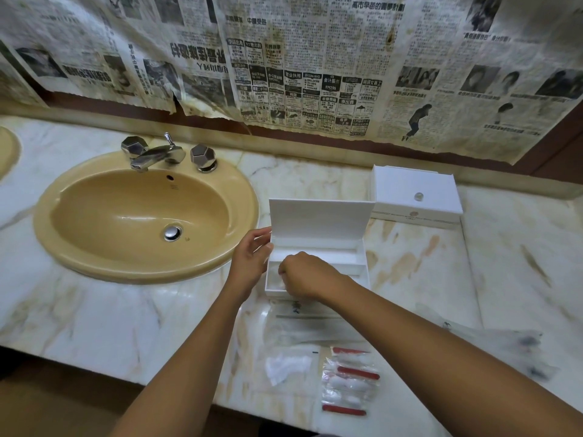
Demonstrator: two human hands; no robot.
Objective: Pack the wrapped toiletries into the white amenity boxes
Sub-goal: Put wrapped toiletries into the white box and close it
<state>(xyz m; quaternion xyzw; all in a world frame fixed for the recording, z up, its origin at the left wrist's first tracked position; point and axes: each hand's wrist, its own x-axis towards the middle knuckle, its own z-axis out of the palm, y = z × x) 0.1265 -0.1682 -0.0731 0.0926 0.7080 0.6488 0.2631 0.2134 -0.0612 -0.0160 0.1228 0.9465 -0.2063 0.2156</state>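
Risk, box: my left hand (pixel 252 257) steadies the open box (pixel 318 263) only at its left wall; I judge a firm push into the front compartment could slide or tip it on the marble counter (pixel 110 310).
Risk, lid: the lid (pixel 320 217) stands upright behind the tray; I think a knock from my wrist could drop it onto the hand.
Risk, packets: clear-wrapped toiletries (pixel 350 380) lie near the counter's front edge under my forearms; a careless sweep could push them off.
Left hand: fingers curled around the box's left wall, holding it.
Right hand (pixel 304 274): fingers bent down into the front left compartment; I cannot tell whether they pinch a packet.
Open box, look: white, stiff, hinged lid, inner dividers making long narrow compartments; contents under my hand hidden.
Open box, place: on the counter, just right of the yellow sink (pixel 145 212).
Second box (pixel 416 193): closed, white, behind and to the right, near the wall.
Toiletries, look: flat clear sachets, some with red strips and white pieces; one holds crumpled white material.
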